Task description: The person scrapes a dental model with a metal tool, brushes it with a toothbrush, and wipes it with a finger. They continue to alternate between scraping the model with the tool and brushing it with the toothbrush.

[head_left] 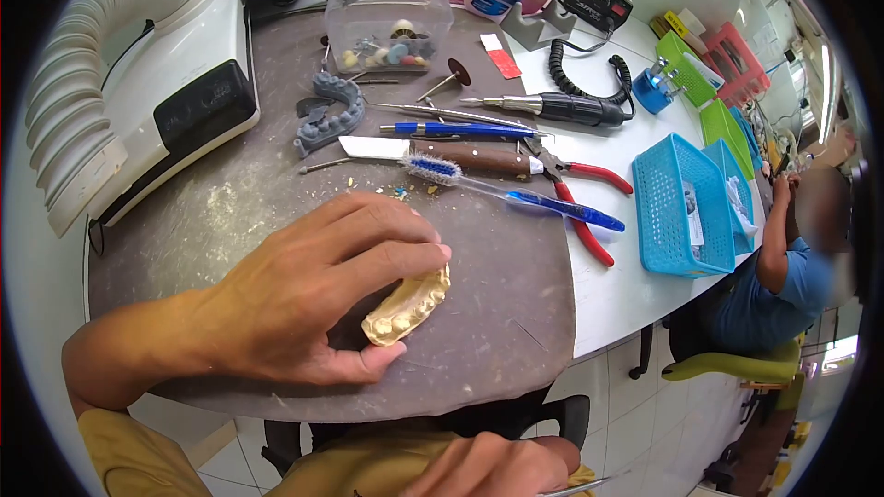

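Note:
A yellowish plaster dental cast (410,311) with a curved row of teeth rests on the brown work mat (497,331). My left hand (304,285) grips it between thumb and fingers, covering its far side. Low in the view, near my lap, my right hand (493,469) is curled closed. From it a thin metal tool (589,486) points right; the frame edge cuts off much of the hand, and the tool's kind cannot be made out. Beyond my left hand lie a blue toothbrush (525,195), a wooden-handled knife (470,156) and a grey dental arch model (330,115).
Red-handled pliers (587,212), a blue pen (460,129) and a corded handpiece (575,109) lie at the back. A white machine with a ribbed hose (110,64) stands left, blue baskets (677,212) right. A co-worker in a blue shirt (783,281) sits far right.

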The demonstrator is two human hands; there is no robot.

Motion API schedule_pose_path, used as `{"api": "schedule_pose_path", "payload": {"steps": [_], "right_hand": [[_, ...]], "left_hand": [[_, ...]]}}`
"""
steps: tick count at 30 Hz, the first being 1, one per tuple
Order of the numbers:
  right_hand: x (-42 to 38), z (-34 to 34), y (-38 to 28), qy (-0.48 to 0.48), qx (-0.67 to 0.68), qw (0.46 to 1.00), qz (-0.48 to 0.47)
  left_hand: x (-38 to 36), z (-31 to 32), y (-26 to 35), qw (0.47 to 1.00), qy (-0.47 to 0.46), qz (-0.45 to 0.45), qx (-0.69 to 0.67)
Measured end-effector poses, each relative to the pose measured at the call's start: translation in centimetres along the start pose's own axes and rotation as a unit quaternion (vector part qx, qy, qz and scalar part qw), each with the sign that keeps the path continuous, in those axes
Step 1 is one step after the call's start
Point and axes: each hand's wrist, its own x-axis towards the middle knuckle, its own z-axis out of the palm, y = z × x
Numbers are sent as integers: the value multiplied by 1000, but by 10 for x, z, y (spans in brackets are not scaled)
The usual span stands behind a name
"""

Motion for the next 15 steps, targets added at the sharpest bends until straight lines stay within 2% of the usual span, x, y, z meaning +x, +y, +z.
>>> {"api": "schedule_pose_path", "payload": {"steps": [2, 6, 7, 8, 10, 11, 14, 15], "right_hand": [[0, -6, -3, -68, 50, 996, 3], [-6, -16, -5, -64, -32, 994, -81], [-5, -10, -28, -28, -59, 998, 15], [-9, -15, -25, -30, -57, 998, 14], [-7, -25, -15, -63, -31, 996, -51], [-11, -19, -20, -33, -23, 999, -14], [-1, -11, -6, -48, 53, 997, 4], [-1, -6, 8, -57, 81, 994, -42]], "left_hand": [[-1, 0, 1, 1000, 2, -3, -2], [-1, 1, 0, 1000, 2, 0, -12], [-1, 2, 0, 1000, 2, 0, -9], [0, 2, 0, 1000, 2, 2, -10], [-2, 0, 0, 1000, 5, 1, -1], [-1, 0, 0, 1000, 5, 1, -2], [-1, 1, 1, 1000, -1, 3, 2], [0, 1, 0, 1000, -2, 5, 12]]}}
